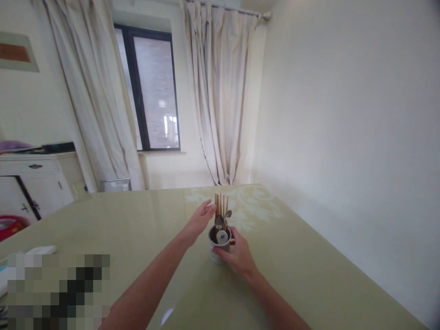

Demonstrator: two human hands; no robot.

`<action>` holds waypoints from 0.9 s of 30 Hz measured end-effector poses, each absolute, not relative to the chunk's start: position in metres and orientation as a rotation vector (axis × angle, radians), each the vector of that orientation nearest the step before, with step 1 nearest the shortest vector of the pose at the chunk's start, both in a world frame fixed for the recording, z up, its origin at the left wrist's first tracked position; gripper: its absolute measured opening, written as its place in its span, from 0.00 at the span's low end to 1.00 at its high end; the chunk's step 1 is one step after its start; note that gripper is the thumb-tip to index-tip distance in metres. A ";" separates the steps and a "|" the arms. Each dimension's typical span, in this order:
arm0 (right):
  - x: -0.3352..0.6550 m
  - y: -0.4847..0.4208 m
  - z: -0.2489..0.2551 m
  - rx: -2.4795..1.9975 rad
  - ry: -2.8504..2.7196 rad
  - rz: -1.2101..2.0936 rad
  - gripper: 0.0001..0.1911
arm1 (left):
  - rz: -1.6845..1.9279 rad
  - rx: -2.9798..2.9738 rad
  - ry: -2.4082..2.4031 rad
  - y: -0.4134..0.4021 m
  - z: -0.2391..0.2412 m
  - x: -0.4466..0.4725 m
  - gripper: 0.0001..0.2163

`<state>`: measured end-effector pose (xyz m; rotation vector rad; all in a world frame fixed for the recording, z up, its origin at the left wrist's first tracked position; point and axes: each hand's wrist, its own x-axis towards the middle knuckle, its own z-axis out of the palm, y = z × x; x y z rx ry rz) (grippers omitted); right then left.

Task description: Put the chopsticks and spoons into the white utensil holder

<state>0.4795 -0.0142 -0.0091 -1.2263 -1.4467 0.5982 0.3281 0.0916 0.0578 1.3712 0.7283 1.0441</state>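
A grey mug (217, 255) stands on the pale green table (302, 256), holding several wooden chopsticks (221, 204) and spoons (220, 222). My right hand (239, 256) wraps round the mug's side and grips it. My left hand (202, 217) reaches in from the left, its fingers stretched out and touching or nearly touching the chopsticks near their tops. Nothing lies in the left hand.
The table runs to a white wall on the right. A window (153, 89) with cream curtains (220, 91) is behind it. A white cabinet (34, 183) stands at the left, a red thing (8, 225) below it. A white object (41, 250) lies at the table's left.
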 end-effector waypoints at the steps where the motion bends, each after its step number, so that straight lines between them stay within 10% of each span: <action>1: 0.478 -0.015 -0.009 -1.216 -1.457 0.603 0.32 | 0.982 1.352 0.686 0.095 0.061 0.333 0.31; 16: 0.475 -0.017 -0.009 -1.194 -1.492 0.629 0.31 | 0.978 1.356 0.697 0.098 0.079 0.354 0.23; 27: 0.478 -0.017 -0.014 -1.206 -1.521 0.640 0.35 | 1.554 1.294 0.531 0.110 0.177 0.325 0.23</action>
